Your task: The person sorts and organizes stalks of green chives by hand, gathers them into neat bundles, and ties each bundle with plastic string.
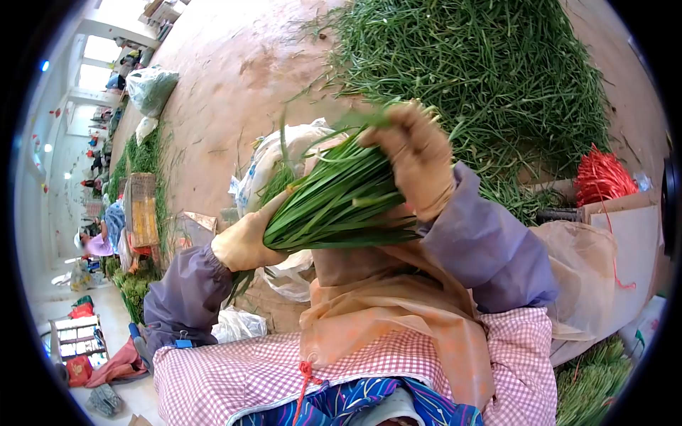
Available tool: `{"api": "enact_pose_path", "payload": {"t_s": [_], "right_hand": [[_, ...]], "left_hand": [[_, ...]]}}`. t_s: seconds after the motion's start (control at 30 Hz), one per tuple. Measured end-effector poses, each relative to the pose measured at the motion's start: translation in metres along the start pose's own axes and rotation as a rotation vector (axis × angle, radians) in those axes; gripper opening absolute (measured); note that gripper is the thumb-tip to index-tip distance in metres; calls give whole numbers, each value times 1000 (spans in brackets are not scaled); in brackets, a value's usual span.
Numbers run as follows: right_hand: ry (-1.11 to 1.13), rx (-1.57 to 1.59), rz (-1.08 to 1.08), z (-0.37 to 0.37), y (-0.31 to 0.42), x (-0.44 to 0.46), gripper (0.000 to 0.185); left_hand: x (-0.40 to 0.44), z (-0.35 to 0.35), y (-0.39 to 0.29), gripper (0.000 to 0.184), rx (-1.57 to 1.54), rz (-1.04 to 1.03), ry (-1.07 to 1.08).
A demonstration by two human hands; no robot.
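Observation:
A thick bunch of long green garlic chives (337, 199) lies across in front of my chest. My left hand (249, 234), in a pale yellow glove, is wrapped round the bunch at its left end. At the other end my right hand (419, 160), in a tan glove, has its fingers curled over the chives. A few green strands, smeared by motion, show at its fingertips. The fingers there are partly blurred. Below the bunch, a translucent orange apron (398, 312) covers my lap over pink checked cloth.
A large heap of loose chives (469, 71) covers the floor ahead. At right are a bundle of red ties (602, 177) and a plastic-draped box (625, 245). A white sack (273, 153) stands behind the bunch. Another person (99, 243) is at far left, near a crate (142, 209).

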State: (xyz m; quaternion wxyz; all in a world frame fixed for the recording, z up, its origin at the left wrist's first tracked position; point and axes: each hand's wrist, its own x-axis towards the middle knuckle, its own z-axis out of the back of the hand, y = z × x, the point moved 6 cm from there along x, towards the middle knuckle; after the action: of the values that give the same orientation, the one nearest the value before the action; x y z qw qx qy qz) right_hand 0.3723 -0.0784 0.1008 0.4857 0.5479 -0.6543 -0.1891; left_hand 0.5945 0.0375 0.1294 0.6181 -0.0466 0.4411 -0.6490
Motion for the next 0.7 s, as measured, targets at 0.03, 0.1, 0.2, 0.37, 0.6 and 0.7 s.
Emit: {"api": "enact_pose_path", "payload": {"t_s": [0.03,0.1,0.2,0.37,0.6,0.7], "right_hand": [[-20,131,-125,11,-2,7,12],[-63,405,-372,48,-4,24,17],[-230,13,-302,130,11,42,29],[-78,-1521,-442,271,13,26,57],[650,-1228,307,38,44,-51,83],[460,-1127,507,51,28,-47,32]], "left_hand": [[1,-2,4,90,8,-6,-30],[-3,-9,22,85,-72,112,17],[-5,-17,31,86,-268,304,109],[-5,-27,38,87,-351,272,131],[-3,-35,44,89,-392,236,141],[-6,-37,48,78,-419,235,91]]}}
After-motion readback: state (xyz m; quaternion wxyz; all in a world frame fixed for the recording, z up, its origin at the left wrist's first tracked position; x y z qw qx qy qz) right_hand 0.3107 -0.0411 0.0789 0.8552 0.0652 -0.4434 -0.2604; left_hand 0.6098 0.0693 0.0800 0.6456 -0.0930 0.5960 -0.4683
